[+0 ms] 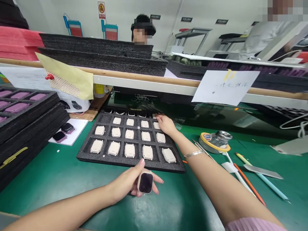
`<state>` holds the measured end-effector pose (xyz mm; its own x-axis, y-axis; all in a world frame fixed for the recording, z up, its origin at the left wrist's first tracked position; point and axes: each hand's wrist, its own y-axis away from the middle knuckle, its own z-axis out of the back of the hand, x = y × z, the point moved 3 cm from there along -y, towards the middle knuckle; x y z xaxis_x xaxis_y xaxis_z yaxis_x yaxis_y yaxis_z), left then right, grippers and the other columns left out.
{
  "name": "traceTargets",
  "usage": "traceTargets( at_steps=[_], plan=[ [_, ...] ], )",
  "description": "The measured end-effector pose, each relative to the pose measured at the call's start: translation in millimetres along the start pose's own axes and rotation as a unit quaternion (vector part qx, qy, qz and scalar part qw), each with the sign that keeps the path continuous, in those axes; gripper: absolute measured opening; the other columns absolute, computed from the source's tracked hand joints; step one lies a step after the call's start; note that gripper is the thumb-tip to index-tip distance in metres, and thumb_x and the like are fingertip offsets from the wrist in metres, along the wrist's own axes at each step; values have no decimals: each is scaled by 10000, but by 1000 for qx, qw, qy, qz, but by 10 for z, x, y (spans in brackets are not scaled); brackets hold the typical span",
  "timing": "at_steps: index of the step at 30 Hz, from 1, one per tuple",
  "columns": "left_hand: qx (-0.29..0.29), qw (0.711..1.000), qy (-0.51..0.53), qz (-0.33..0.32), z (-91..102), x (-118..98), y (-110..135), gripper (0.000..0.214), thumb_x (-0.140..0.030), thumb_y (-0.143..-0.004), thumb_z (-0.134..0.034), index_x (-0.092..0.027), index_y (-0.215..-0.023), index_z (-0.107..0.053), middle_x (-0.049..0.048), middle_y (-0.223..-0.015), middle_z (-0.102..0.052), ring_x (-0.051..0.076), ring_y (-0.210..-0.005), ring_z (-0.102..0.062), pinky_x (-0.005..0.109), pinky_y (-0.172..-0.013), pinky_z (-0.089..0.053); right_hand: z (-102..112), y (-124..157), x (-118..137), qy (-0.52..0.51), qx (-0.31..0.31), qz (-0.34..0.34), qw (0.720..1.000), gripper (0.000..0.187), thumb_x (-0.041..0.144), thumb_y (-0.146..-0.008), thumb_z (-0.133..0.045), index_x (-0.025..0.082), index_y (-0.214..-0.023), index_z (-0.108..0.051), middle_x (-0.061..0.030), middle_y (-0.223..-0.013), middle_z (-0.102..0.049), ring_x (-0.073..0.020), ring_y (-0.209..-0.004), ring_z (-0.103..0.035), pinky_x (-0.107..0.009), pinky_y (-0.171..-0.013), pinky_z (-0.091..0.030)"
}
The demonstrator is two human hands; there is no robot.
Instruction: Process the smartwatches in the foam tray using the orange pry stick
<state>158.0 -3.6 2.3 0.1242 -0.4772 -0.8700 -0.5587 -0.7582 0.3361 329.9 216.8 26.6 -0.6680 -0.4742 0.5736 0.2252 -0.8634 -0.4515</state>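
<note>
Smartwatch [146,183], dark screen, pale pink case, held clear of black foam tray [158,165], just above green table [179,208]. Left hand [126,183] grips it, fingers clenched on case edges. Right hand [165,125] rests on tray's far corner, fingers released, lying flat beside pale watches [130,150] set in tray cells. Farthest row shows dark faces. Handwritten note [225,87] hangs from rail, unreadable. No brand legible.
</note>
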Motion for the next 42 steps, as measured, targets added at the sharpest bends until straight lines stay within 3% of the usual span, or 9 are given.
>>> traceTargets(
  at_steps=[6,9,11,14,18,23,30,35,42],
  plan=[
    [-5,982,189,18,-22,-31,-6,582,-683,-807,-673,-123,-957,-729,93,-797,-721,70,-466,-445,218,-460,-234,122,551,428,-64,3,30,998,274,400,-1004,-525,195,-1096,-682,-143,-1247,-674,-282,-1237,-609,-532,-1113,-436],
    [-38,967,252,3,-1,-29,-21,568,-667,-777,-729,-110,-889,-706,96,-772,-724,55,-469,-441,192,-449,-242,267,1031,860,-135,51,91,985,297,505,-992,-516,242,-1017,-653,-83,-1160,-719,-231,-1144,-677,-431,-1000,-547],
    [-44,960,276,-5,11,-14,-33,562,-674,-787,-718,-120,-882,-700,86,-771,-725,54,-462,-444,188,-434,-249,335,1308,1117,-181,88,179,963,334,525,-862,-721,239,-1005,-625,-99,-1169,-711,-245,-1111,-694,-403,-930,-585],
    [-33,955,295,-19,13,-3,-45,529,-657,-828,-689,-129,-823,-682,56,-733,-691,57,-471,-468,184,-429,-280,345,1541,1298,-136,109,243,954,305,355,-805,-823,236,-1008,-628,-102,-1179,-707,-237,-1062,-712,-371,-875,-605],
    [-14,954,299,-33,-13,-20,-49,488,-619,-820,-725,-134,-845,-684,36,-726,-657,65,-529,-513,166,-453,-313,315,1583,1327,-141,88,223,961,79,183,-892,-707,229,-905,-643,-96,-1153,-726,-170,-810,-725,-311,-699,-616],
    [4,956,293,-15,-50,-23,-43,500,-631,-835,-701,-132,-859,-688,28,-659,-643,63,-474,-444,190,-455,-296,375,1529,1238,-245,6,92,965,75,169,-896,-688,233,-859,-698,-44,-914,-777,-187,-876,-748,-300,-747,-627],
    [21,954,300,-3,-38,-33,-16,579,-664,-894,-599,-108,-937,-755,121,-806,-754,62,-464,-444,219,-487,-308,442,1497,913,-425,-122,-125,888,151,350,-854,-786,230,-791,-720,8,-803,-782,-91,-564,-709,-205,-639,-634],
    [20,952,305,-3,-42,-42,-19,573,-668,-879,-619,-117,-924,-771,115,-798,-756,61,-464,-445,213,-490,-311,443,1510,917,-432,-126,-93,888,149,247,-850,-792,254,-987,-736,-15,-1049,-795,-171,-1000,-770,-286,-952,-628],
    [37,953,299,-9,-33,-38,-18,570,-671,-791,-722,-129,-957,-775,106,-829,-761,60,-484,-465,215,-513,-318,482,1567,1000,-351,-119,-30,928,88,177,-911,-712,247,-960,-733,-3,-954,-799,-172,-885,-788,-298,-847,-674]
  ],
)
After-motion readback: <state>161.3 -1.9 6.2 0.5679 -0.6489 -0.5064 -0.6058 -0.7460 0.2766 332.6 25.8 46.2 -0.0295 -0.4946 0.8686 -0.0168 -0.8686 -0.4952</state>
